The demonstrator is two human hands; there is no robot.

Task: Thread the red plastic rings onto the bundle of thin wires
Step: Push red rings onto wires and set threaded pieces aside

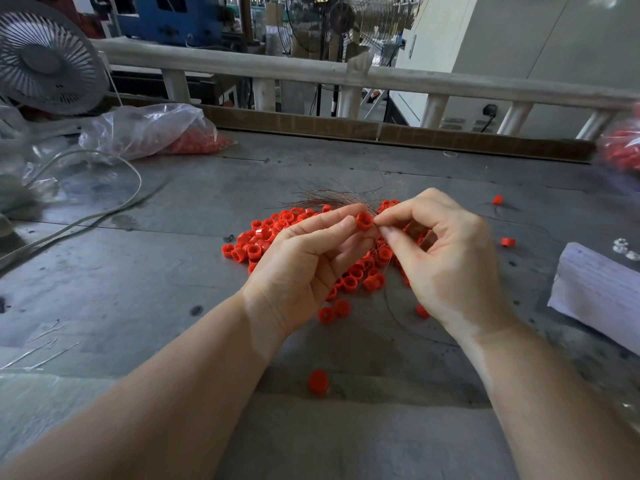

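a grey, scuffed table [138, 271] fills most of the view, with a pale railing [311, 72] along its far side. a fan [45, 53] stands at the far left, cut off by the frame edge. near it lies a clear plastic bag [145, 129] with red pieces inside, its contents blurred by the film; another bag of red pieces [621, 150] at the right edge is smeared and cut off. a white cable [114, 206] curves across the left of the table. a stack of white paper [595, 292] sits at the right, partly out of frame.

a loose pile of red plastic rings [270, 233] is spread at mid-table, much of it hidden behind both hands; a few strays lie apart, one [318, 382] nearer the viewer.

the left hand [304, 268] pinches a single red ring [364, 221] between thumb and forefinger, held above the pile, its open hole facing right toward the other hand. the right hand [446, 258] pinches the bundle of thin wires [332, 200] just beside the ring, its other fingers curled. the wires' long axis runs roughly left to right, the free ends fanning out to the left behind the ring. whether the wire tips are already inside the ring cannot be told, since the fingertips cover the meeting point.
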